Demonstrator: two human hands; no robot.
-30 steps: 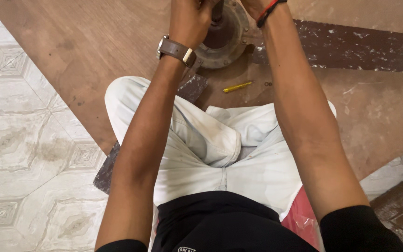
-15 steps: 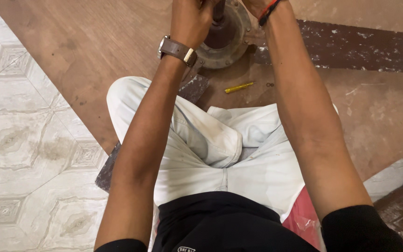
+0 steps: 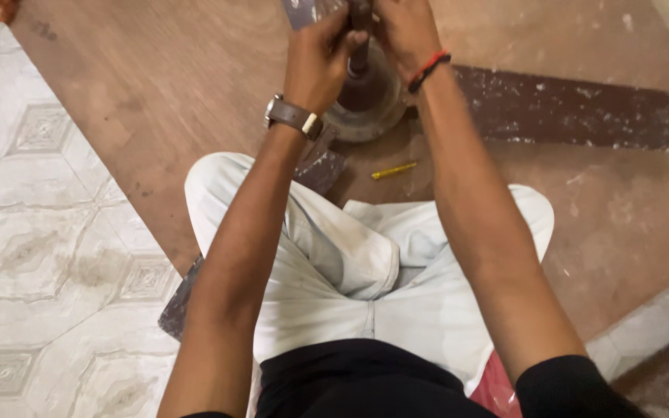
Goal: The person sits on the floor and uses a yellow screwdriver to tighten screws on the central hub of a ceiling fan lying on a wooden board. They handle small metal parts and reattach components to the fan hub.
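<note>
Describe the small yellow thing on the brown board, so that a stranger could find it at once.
Start at the round fan motor that both hands grip above the person's knees. Just below it, on the brown board, lies a short yellow stick-like thing, close to the right forearm. It is the only bright yellow thing there; its neighbours are dark brown blades.

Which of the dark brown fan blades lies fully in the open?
The paint-speckled dark brown blade stretching right from the fan's round motor hub; another blade is mostly hidden under the person's legs.
</note>
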